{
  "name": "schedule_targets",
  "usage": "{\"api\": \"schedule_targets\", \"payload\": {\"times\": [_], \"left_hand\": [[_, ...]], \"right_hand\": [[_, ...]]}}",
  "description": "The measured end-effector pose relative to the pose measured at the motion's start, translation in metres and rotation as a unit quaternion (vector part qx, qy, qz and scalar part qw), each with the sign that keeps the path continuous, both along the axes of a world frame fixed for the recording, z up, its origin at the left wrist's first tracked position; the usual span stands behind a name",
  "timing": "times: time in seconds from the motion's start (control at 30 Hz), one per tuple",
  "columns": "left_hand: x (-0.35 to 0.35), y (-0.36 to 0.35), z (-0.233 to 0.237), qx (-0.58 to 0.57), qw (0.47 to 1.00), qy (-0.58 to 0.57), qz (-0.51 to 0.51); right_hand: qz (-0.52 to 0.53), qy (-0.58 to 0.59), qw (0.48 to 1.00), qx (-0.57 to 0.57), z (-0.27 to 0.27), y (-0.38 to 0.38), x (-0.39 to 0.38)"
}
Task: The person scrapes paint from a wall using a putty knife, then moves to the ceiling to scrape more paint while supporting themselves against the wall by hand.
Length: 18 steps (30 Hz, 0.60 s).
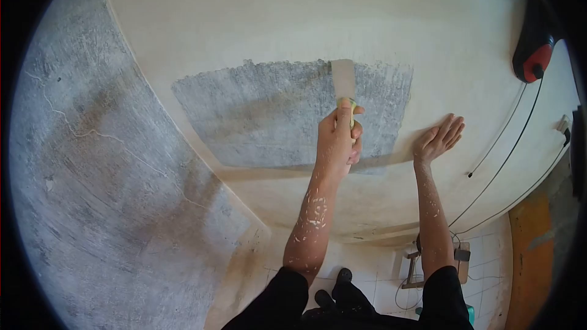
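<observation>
My left hand (335, 143) is wrapped round the yellowish handle of a scraper (343, 79), thumb on top. The scraper's broad blade lies against the wall at the upper edge of a bare grey patch (263, 116), where the cream paint (257, 18) meets it in a ragged line. To the right of the patch, my right hand (438, 139) rests flat on the painted wall with fingers stretched out, holding nothing. Pale flakes cling to both forearms, most thickly on the left one.
A scraped grey wall (122, 195) with a thin crack adjoins at the left corner. A black and red object (535, 61) hangs at upper right, with cables (501, 160) below it. A small stool (416, 272) stands on the tiled floor (361, 269) near my feet.
</observation>
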<state>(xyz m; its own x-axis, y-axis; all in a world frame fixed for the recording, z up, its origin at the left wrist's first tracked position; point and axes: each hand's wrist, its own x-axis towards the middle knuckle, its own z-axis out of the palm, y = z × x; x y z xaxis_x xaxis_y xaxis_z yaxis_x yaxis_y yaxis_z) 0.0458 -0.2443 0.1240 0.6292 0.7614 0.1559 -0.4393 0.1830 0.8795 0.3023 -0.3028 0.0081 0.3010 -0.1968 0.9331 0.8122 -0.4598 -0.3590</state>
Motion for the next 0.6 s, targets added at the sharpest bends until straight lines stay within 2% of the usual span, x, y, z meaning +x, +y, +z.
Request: {"api": "schedule_targets", "payload": {"times": [0.03,0.17,0.3,0.4,0.5,0.6], "left_hand": [[0.0,-0.001,0.007,0.01,1.0,-0.007,-0.004],[-0.012,0.004,-0.031,-0.007,0.998,0.061,-0.014],[0.001,0.003,0.009,0.025,0.999,0.024,-0.015],[-0.004,0.008,-0.013,0.036,0.997,0.059,0.017],[-0.001,0.008,-0.022,0.018,0.997,0.074,-0.006],[0.005,-0.001,0.01,0.037,0.999,0.04,-0.006]], "right_hand": [[-0.002,0.001,1.0,-0.001,0.001,-0.001,0.002],[0.003,-0.011,1.0,0.009,0.004,0.0,0.004],[-0.003,-0.02,1.0,0.008,0.0,-0.001,0.002],[-0.005,-0.015,1.0,0.005,-0.003,-0.001,0.0],[-0.004,-0.018,1.0,0.006,0.0,0.001,0.003],[0.002,-0.009,1.0,-0.004,-0.001,0.0,0.002]]}}
